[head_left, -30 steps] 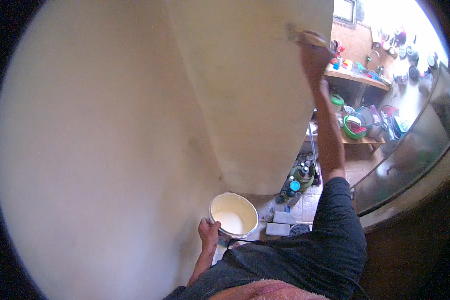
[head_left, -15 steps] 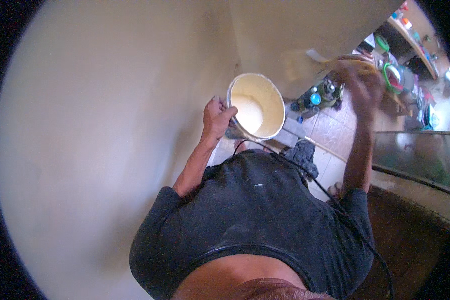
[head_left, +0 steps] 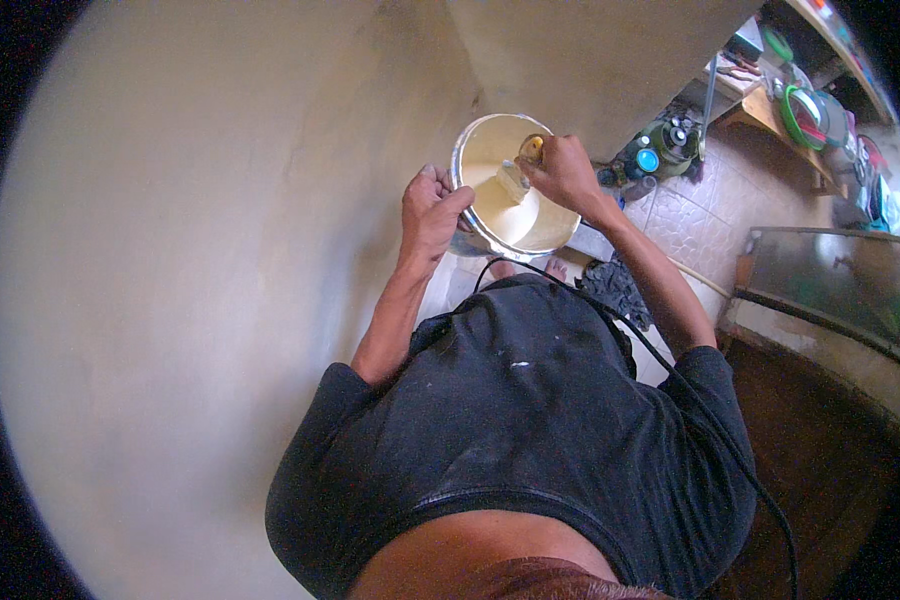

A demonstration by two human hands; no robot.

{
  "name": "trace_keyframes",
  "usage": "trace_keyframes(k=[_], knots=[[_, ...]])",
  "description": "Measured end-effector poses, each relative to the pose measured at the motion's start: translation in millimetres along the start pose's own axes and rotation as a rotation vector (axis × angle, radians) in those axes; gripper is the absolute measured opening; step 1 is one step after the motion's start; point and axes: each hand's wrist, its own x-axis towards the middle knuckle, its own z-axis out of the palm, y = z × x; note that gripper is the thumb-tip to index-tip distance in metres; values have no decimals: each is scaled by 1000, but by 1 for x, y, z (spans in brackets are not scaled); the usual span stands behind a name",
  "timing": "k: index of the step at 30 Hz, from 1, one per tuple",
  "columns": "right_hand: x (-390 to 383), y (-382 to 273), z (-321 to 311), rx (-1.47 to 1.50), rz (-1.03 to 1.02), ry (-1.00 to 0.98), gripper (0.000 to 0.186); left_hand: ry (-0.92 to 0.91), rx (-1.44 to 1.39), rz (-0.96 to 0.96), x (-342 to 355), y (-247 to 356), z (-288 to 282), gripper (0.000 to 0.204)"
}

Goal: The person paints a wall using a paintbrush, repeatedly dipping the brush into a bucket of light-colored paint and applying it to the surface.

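Observation:
My left hand (head_left: 432, 215) grips the rim of a round bucket (head_left: 488, 132), thumb over the near-left edge, with creamy white paint (head_left: 513, 217) in the bottom. My right hand (head_left: 570, 175) is closed on a paintbrush (head_left: 532, 150) with a yellowish handle, its pale head lowered inside the bucket over the paint. A black cord (head_left: 610, 311) runs beneath the bucket and across my dark shirt.
Pale walls (head_left: 190, 220) meet in a corner beside me. Bottles (head_left: 668, 148) and pale blocks (head_left: 594, 240) stand on the tiled floor (head_left: 710, 195), near a dark crumpled heap (head_left: 615, 292). Rightward are a wooden bench with basins (head_left: 805, 118) and a glass panel (head_left: 825, 285).
My right hand has come down from high on the wall with the brush and is now in the bucket. The view has tilted down, and the bucket appears higher in it.

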Motion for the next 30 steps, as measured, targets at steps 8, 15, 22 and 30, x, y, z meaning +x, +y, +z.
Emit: trace_keyframes(k=[8, 15, 22, 30], knots=[[-1, 12, -1, 224, 132, 65, 32, 23, 10, 8, -1, 3, 5, 17], [-8, 3, 10, 67, 126, -16, 26, 47, 53, 49, 8, -8, 2, 16], [-10, -10, -8, 300, 244, 133, 26, 15, 31, 9, 0, 6, 4, 16], [2, -9, 19, 1237, 538, 281, 23, 9, 22, 40, 2, 0, 2, 17]])
